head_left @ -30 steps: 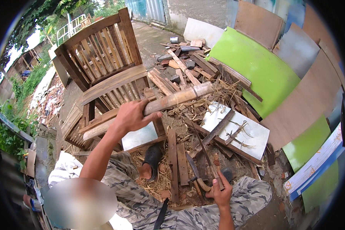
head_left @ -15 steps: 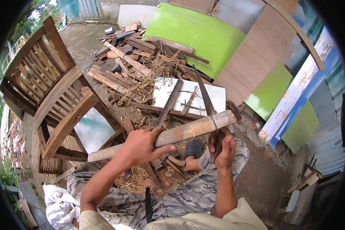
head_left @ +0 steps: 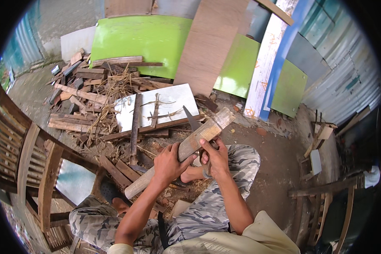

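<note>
A thick length of wood (head_left: 191,143) slants across my lap, its far end up to the right, with a dark line across it near that end. My left hand (head_left: 170,164) is wrapped over its middle, thumb along the near side. My right hand (head_left: 216,157) is closed on the handle of a handsaw, its fingertips close against the wood. The dark saw blade (head_left: 192,119) shows beyond the wood and points away from me. The rest of the saw is hidden behind the wood and my fingers.
A slatted wooden chair (head_left: 46,182) stands at the left. A white board (head_left: 173,99) with sticks on it lies ahead, beside a scrap wood pile (head_left: 86,91). Green panels (head_left: 142,40) lean at the back. A wooden frame (head_left: 326,194) stands at the right.
The view has swung to the right. The wood now slants more steeply, and my right hand has come nearer to my left. Less of the saw blade shows beyond the wood.
</note>
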A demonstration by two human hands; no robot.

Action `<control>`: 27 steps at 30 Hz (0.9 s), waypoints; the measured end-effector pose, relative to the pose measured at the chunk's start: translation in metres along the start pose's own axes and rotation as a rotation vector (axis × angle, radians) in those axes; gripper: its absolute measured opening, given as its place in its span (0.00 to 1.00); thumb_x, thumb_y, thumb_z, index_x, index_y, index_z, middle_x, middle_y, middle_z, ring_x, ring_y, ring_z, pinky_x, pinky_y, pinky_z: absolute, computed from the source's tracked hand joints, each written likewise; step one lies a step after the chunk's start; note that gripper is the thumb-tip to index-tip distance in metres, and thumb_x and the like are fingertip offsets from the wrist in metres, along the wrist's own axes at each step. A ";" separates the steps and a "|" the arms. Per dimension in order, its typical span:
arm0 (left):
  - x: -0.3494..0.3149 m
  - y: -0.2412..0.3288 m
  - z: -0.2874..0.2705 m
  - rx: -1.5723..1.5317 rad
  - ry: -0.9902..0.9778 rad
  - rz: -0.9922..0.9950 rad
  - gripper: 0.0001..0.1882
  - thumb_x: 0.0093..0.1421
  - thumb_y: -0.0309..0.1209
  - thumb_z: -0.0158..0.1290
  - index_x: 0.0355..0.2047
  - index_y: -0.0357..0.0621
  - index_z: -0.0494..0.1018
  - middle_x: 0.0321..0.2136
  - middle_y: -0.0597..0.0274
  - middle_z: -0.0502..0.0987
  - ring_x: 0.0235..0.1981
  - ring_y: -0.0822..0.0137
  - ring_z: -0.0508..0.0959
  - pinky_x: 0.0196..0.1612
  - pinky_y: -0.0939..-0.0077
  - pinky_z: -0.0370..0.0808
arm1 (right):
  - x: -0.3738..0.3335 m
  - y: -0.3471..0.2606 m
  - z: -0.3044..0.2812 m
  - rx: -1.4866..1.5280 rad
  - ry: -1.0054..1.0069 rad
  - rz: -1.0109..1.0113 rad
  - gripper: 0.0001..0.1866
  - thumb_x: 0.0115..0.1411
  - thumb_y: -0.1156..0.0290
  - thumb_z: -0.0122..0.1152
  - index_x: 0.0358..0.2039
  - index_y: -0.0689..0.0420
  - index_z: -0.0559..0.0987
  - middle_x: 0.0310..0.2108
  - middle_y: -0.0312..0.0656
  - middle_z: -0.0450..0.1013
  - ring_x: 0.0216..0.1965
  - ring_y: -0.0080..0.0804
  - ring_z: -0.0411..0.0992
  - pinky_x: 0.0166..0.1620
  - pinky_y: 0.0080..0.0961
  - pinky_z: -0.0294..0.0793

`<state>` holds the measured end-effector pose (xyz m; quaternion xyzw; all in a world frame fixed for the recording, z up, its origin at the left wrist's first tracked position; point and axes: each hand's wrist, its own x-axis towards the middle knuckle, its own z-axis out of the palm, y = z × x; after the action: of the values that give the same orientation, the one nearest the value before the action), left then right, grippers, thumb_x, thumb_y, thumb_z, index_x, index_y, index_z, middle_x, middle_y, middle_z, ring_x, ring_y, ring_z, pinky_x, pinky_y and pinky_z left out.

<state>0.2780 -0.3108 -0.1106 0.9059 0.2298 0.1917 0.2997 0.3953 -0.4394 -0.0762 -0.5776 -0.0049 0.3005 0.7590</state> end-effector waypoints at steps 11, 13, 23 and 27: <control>0.014 0.046 0.037 -0.099 0.031 0.160 0.38 0.58 0.59 0.62 0.49 0.32 0.73 0.35 0.40 0.80 0.35 0.42 0.83 0.35 0.53 0.80 | -0.010 -0.026 -0.031 0.013 0.162 -0.169 0.09 0.66 0.69 0.67 0.37 0.58 0.76 0.18 0.33 0.68 0.15 0.20 0.64 0.19 0.22 0.62; 0.016 0.054 0.035 -0.114 0.036 0.186 0.38 0.58 0.59 0.62 0.49 0.31 0.73 0.34 0.40 0.80 0.35 0.41 0.83 0.35 0.54 0.80 | -0.016 -0.033 -0.033 0.049 0.167 -0.170 0.09 0.66 0.69 0.66 0.37 0.58 0.76 0.18 0.33 0.68 0.15 0.21 0.64 0.19 0.23 0.62; 0.010 0.064 0.010 -0.134 0.117 0.198 0.41 0.56 0.58 0.64 0.51 0.28 0.71 0.36 0.40 0.78 0.36 0.42 0.82 0.38 0.54 0.79 | -0.034 -0.050 -0.023 0.122 0.030 -0.234 0.04 0.68 0.74 0.58 0.39 0.61 0.74 0.19 0.37 0.68 0.16 0.24 0.65 0.20 0.25 0.65; 0.005 0.060 -0.007 -0.117 0.170 0.175 0.43 0.55 0.58 0.65 0.54 0.29 0.70 0.37 0.42 0.77 0.39 0.43 0.80 0.41 0.54 0.77 | -0.041 -0.052 -0.006 0.175 -0.037 -0.226 0.06 0.67 0.74 0.60 0.41 0.61 0.75 0.23 0.38 0.70 0.18 0.24 0.66 0.21 0.24 0.67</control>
<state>0.2967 -0.3483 -0.0662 0.8839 0.1629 0.3062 0.3136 0.3875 -0.4716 -0.0190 -0.4994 -0.0578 0.2232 0.8351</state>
